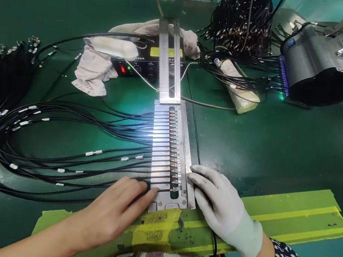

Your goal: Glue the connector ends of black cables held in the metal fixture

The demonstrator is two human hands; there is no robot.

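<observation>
In front of me lies a flat metal fixture with a slotted row of several small connector ends. Black cables run into it from the left, looping back across the table. My left hand, bare, is closed at the fixture's near left corner, thumb and forefinger on the nearest black cable. My right hand wears a white glove. Its fingers stretch out together, tips touching the metal strip along the fixture's right side; nothing shows in its grasp.
Yellow-green tape covers the table's near edge. Beyond the fixture are a metal guide, a control box, a cloth and a bottle. Cable bundles lie left; a grey curved housing with purple light stands right.
</observation>
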